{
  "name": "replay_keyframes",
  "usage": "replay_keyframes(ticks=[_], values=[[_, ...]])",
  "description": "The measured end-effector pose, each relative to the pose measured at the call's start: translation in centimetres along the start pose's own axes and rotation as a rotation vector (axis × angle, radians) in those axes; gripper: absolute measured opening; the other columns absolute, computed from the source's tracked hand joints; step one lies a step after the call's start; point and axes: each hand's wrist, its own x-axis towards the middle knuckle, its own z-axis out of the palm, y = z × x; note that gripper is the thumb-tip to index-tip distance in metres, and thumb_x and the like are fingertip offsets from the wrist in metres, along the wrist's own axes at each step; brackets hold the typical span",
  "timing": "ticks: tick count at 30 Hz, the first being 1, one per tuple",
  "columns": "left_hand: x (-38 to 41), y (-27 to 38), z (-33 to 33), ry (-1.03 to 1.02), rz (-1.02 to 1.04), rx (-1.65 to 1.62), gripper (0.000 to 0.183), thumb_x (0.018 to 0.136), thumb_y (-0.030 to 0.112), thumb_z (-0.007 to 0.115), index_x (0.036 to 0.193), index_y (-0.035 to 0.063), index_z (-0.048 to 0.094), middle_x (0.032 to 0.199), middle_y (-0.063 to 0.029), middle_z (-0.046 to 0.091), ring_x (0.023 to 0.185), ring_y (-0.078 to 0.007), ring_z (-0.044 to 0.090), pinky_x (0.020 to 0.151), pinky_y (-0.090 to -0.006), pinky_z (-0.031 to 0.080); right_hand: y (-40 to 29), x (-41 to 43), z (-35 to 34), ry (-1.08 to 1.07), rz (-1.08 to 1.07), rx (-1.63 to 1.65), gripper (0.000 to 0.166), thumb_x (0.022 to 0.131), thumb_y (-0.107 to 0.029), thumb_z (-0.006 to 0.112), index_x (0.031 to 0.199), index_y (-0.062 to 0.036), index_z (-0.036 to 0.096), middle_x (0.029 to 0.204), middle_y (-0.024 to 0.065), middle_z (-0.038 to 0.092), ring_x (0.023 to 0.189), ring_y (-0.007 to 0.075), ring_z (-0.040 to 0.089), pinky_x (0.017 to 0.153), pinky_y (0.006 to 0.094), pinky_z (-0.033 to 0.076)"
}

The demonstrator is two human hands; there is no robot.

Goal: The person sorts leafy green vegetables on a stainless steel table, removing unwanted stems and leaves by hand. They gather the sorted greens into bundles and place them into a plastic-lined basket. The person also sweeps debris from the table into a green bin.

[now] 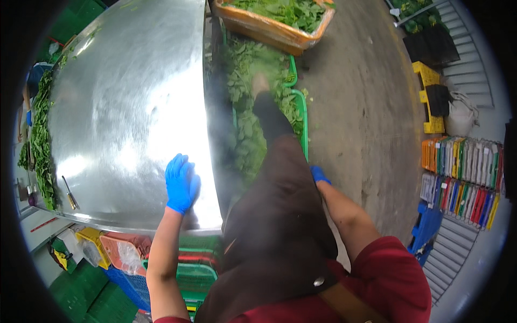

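Observation:
My left hand (181,183), in a blue glove, rests on or just over the bare metal table (121,121), fingers extended and nothing in it. My right hand (320,174), gloved in blue too, hangs beside my thigh, partly hidden by it; whether it holds anything does not show. Before me, green plastic crates (305,121) of leafy greens (247,133) stand alongside the table. My dark-clad leg reaches over the greens, its far end blurred. A knife (70,193) lies on the table's left part, near a long heap of greens (42,141).
An orange crate (258,26) of leaves, lined with clear plastic, stands at the top. Stacked crates (196,274) stand below the table edge. Another person's blue-gloved hand (29,118) is at the far left. Concrete floor (355,101), yellow pallet (434,125) and racked crates (464,161) lie right.

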Motion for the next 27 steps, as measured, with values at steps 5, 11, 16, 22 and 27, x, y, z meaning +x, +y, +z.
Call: replay_keyframes(ticks=[5, 11, 16, 22, 27], values=[[-0.3, 0.2, -0.7, -0.042, -0.005, -0.036, 0.035, 0.076, 0.014, 0.061, 0.108, 0.0064, 0.053, 0.122, -0.0159, 0.048, 0.119, -0.0358, 0.042, 0.099, -0.0465, 0.033, -0.2, -0.8, 0.3, 0.028, 0.013, -0.012, 0.047, 0.090, -0.038, 0.039, 0.114, -0.0026, 0.059, 0.112, 0.0198, 0.060, 0.102, 0.0329, 0.057, 0.087, 0.0427, 0.042], [0.3, 1.0, -0.9, -0.025, -0.031, -0.046, 0.031, 0.077, 0.015, 0.060, 0.107, 0.0067, 0.053, 0.123, -0.0152, 0.048, 0.119, -0.0351, 0.041, 0.100, -0.0456, 0.032, 4.4, -3.9, 1.4, 0.119, 0.091, 0.047, 0.048, 0.090, -0.039, 0.039, 0.115, -0.0025, 0.058, 0.112, 0.0196, 0.060, 0.101, 0.0324, 0.057, 0.087, 0.0426, 0.042], [-0.5, 0.1, -0.2, 0.020, -0.009, -0.080, 0.031, 0.079, 0.017, 0.059, 0.108, 0.0060, 0.054, 0.123, -0.0154, 0.048, 0.120, -0.0346, 0.041, 0.100, -0.0450, 0.031, 8.4, -6.5, 0.4, 0.245, 0.193, 0.079, 0.049, 0.090, -0.039, 0.040, 0.116, -0.0025, 0.058, 0.112, 0.0195, 0.060, 0.101, 0.0320, 0.056, 0.087, 0.0425, 0.042], [-0.8, -0.4, 0.0, 0.014, -0.006, -0.076, 0.031, 0.079, 0.014, 0.060, 0.108, 0.0055, 0.054, 0.124, -0.0167, 0.049, 0.120, -0.0347, 0.041, 0.101, -0.0443, 0.032, 11.8, -9.8, 1.8, 0.303, 0.272, 0.300, 0.049, 0.089, -0.039, 0.040, 0.116, -0.0018, 0.058, 0.112, 0.0197, 0.060, 0.101, 0.0320, 0.056, 0.087, 0.0425, 0.041], [-0.7, 0.3, -0.1, 0.022, -0.025, -0.066, 0.032, 0.074, 0.007, 0.060, 0.106, 0.0037, 0.056, 0.122, -0.0189, 0.050, 0.119, -0.0370, 0.043, 0.101, -0.0449, 0.033, 13.4, -11.9, 4.2, 0.305, 0.372, 0.711, 0.050, 0.089, -0.039, 0.040, 0.116, -0.0010, 0.058, 0.113, 0.0202, 0.059, 0.101, 0.0321, 0.056, 0.086, 0.0427, 0.042]])
